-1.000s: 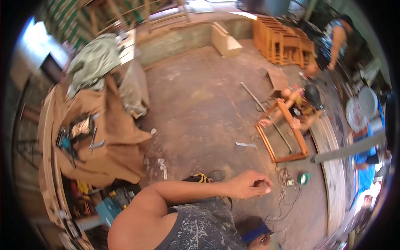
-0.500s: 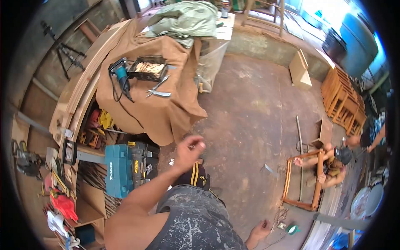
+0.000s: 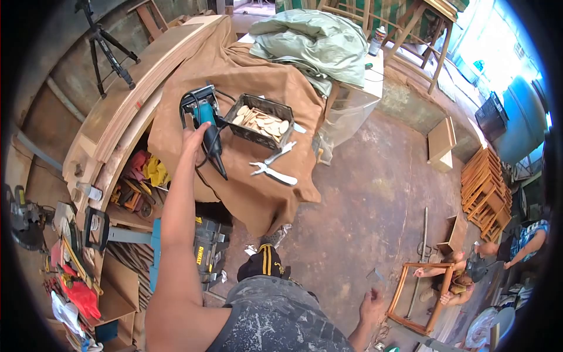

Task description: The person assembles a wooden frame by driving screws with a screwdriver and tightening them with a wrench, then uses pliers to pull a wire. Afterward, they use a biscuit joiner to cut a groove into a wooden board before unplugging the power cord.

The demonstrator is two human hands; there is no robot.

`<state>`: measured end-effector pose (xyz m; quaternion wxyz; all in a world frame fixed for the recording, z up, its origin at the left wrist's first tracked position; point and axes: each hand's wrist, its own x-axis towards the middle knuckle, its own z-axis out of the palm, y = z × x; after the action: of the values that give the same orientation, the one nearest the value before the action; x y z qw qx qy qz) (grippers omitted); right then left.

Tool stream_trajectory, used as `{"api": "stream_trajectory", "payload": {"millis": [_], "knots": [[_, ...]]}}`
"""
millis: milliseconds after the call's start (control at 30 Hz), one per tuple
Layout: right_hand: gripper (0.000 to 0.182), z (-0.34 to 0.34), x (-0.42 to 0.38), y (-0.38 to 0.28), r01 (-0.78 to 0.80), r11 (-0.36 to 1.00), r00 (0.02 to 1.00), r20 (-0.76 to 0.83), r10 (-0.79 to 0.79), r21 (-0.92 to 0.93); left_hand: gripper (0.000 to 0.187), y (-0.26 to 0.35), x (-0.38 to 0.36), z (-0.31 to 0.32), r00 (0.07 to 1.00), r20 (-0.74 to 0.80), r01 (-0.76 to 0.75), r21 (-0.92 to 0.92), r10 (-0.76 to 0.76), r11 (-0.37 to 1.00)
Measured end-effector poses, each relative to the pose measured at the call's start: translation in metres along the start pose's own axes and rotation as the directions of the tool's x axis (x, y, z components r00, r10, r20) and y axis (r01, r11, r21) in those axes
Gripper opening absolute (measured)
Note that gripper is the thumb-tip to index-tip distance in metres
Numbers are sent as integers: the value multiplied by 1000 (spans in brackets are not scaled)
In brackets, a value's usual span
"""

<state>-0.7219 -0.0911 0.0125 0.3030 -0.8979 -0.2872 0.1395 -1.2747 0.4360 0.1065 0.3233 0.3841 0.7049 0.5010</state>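
My left hand (image 3: pixel 194 138) reaches onto the brown cloth (image 3: pixel 258 199) and touches the teal power tool (image 3: pixel 207 116), its fingers at the tool's body; whether they wrap round it is hard to tell. Right beside the tool sits a black crate (image 3: pixel 261 120) of flat wooden pieces. In front of the crate lie metal pliers (image 3: pixel 274 173) with open jaws and another folded metal tool (image 3: pixel 280 152). Low at my side, my right hand (image 3: pixel 371 305) hangs over the floor with its fingers loosely apart and nothing in them.
A person (image 3: pixel 460 284) crouches at right by a wooden frame (image 3: pixel 399 293), with another person (image 3: pixel 525 243) behind. Stacked wooden frames (image 3: pixel 487 188) stand at far right. Tool cases (image 3: pixel 205 249) sit below the cloth; a tripod (image 3: pixel 108 56) stands at upper left.
My left hand has moved forward from over the floor to the teal tool. The view has shifted closer to the cloth-covered table. My right hand still hangs low.
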Motion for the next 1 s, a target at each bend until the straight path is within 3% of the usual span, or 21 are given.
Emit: {"api": "stream_trajectory", "payload": {"millis": [33, 100, 133, 167, 233, 433, 533, 567, 633, 667, 733, 767, 800, 867, 900, 933, 967, 1000], "knots": [[34, 21, 4, -15, -1, 1000, 1000, -4, 1, -10, 64, 1, 15, 6, 1000, 5, 9, -4, -9, 1000], [33, 53, 6, -52, 137, 988, 982, 121, -145, 73, 44, 27, 14, 17, 929, 199, 292, 119, -311, 949], [33, 60, 2, -72, 131, 989, 983, 118, -138, 65, 34, 1, 34, 29, 943, 177, 288, -11, -281, 958], [31, 65, -6, -100, 90, 993, 974, 201, -104, 79, 34, -6, 43, 34, 941, 188, 289, -4, -283, 957], [29, 76, -20, -122, 30, 996, 958, 283, -54, 88, 33, -17, 53, 36, 913, 246, 377, -201, -326, 904], [33, 86, -33, -112, -27, 1000, 943, 331, 22, 11, 25, -13, 49, 29, 923, 205, 368, -216, -326, 904], [33, 76, -17, -111, -7, 999, 960, 279, 22, -54, 36, -17, 48, 13, 973, 116, 225, -282, -199, 933], [33, 76, -10, -111, -11, 999, 961, 276, 25, -52, 36, -14, 48, 5, 966, 143, 251, -292, -218, 923], [30, 76, 3, -111, 96, 992, 969, 235, -76, -77, 38, -7, 49, -14, 983, 87, 178, -276, -159, 945], [29, 75, 8, -115, 117, 991, 969, 225, -100, -61, 30, -28, 65, -24, 983, 113, 179, -392, -146, 902], [28, 80, 16, -131, 155, 988, 965, 219, -145, -29, 34, 8, 48, -52, 995, 18, 97, -326, -97, 940], [28, 80, 18, -137, 191, 982, 961, 203, -186, -4, 41, 54, 15, -54, 978, -159, -183, -308, 139, 934], [27, 85, 20, -134, 218, 976, 956, 207, -209, -22, 46, 52, 18, -74, 983, -160, -122, -202, 90, 972], [27, 88, 19, -151, 193, 979, 950, 261, -169, -71, 41, 76, -9, -92, 985, -165, -105, -290, 58, 951], [27, 92, 18, -153, 224, 973, 940, 275, -200, -58, 37, 107, -41, -85, 971, -201, -196, -361, 130, 912], [27, 95, 18, -152, 253, 966, 930, 286, -230, -46, 38, 111, -51, -92, 975, -212, -149, -411, 65, 899], [27, 97, 17, -154, 257, 966, 923, 305, -234, -38, 44, 120, -63, -98, 965, -244, -177, -348, 93, 921], [27, 97, 14, -159, 261, 965, 917, 320, -237, -31, 51, 146, -91, -91, 938, -344, -141, -304, 29, 942]]}}
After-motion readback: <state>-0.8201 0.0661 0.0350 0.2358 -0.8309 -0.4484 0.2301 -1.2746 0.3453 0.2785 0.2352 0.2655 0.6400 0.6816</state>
